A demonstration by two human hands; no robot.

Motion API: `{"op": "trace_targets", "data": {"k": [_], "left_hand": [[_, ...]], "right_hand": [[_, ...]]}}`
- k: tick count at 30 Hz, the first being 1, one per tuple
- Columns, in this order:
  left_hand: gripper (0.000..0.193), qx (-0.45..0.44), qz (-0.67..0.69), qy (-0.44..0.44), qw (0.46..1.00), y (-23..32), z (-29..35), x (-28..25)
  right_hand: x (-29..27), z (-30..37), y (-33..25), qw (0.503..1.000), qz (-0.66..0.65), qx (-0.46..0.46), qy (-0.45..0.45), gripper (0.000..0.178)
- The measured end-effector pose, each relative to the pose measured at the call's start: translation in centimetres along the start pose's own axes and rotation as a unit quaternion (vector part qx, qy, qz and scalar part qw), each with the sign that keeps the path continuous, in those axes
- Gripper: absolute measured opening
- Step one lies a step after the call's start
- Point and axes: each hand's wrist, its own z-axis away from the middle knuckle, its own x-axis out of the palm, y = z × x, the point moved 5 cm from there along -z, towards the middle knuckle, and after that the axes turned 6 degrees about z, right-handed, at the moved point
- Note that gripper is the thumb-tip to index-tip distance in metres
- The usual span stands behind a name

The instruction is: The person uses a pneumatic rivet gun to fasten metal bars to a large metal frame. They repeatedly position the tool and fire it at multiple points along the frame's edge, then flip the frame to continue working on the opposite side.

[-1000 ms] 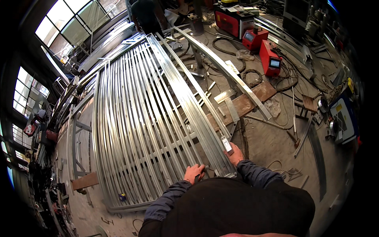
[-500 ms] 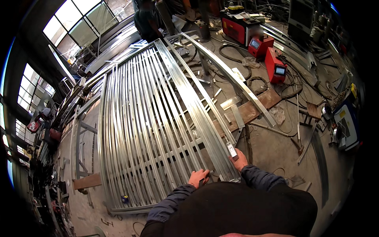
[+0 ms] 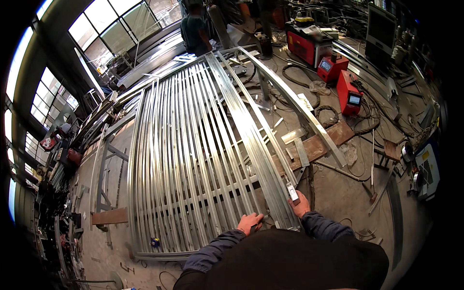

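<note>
A large frame of shiny metal bars (image 3: 166, 159) lies in front of me, its long bars running away from my body. My right hand (image 3: 300, 204) is closed around a small, pale rectangular tool (image 3: 292, 191) with a dark mark on its face. That tool rests at the near end of a narrow metal rail, beside the frame's wide right side tube (image 3: 251, 145). My left hand (image 3: 250, 223) is over the frame's near end, its fingers curled. A small dark object shows by that hand, too little of it to name. A blue tape measure (image 3: 154, 242) sits on the frame's near left corner.
Red machines (image 3: 349, 92) with cables stand at the right. A rusty plate (image 3: 338, 135) and a long metal tube (image 3: 295, 111) lie beyond my right hand. A brown board (image 3: 110, 217) is left of the frame. Another person (image 3: 194, 31) is at the far end.
The whole view has shifted, so the scene sits lower and further right. Both hands stay at nearly the same places on the frame, and the right one still holds the pale tool.
</note>
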Motion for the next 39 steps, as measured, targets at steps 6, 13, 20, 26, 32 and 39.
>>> {"op": "trace_targets", "data": {"k": [6,13,20,26,32,39], "left_hand": [[0.025,-0.005,-0.031,0.004,0.999,-0.4,0.1,0.5],[0.027,0.009,-0.018,0.020,1.000,-0.4,0.1,0.5],[0.028,-0.016,-0.014,-0.013,1.000,-0.5,-0.2,0.6],[0.026,-0.009,-0.009,0.001,1.000,-0.4,0.0,0.7],[0.026,-0.004,-0.003,0.008,1.000,0.0,0.1,0.2],[0.024,-0.002,-0.004,0.018,1.000,0.5,0.1,0.0]], "right_hand": [[0.4,-0.1,0.3,1.000,0.012,0.011,-0.010,0.064],[0.3,-0.1,0.4,1.000,0.014,0.010,-0.007,0.064],[0.1,0.0,0.2,1.000,0.017,0.017,-0.007,0.065],[0.0,0.0,0.2,0.999,0.031,0.017,-0.006,0.066],[0.1,0.1,0.1,0.999,0.020,0.024,-0.006,0.064],[0.6,-0.1,1.3,1.000,0.020,0.020,-0.011,0.070]]}}
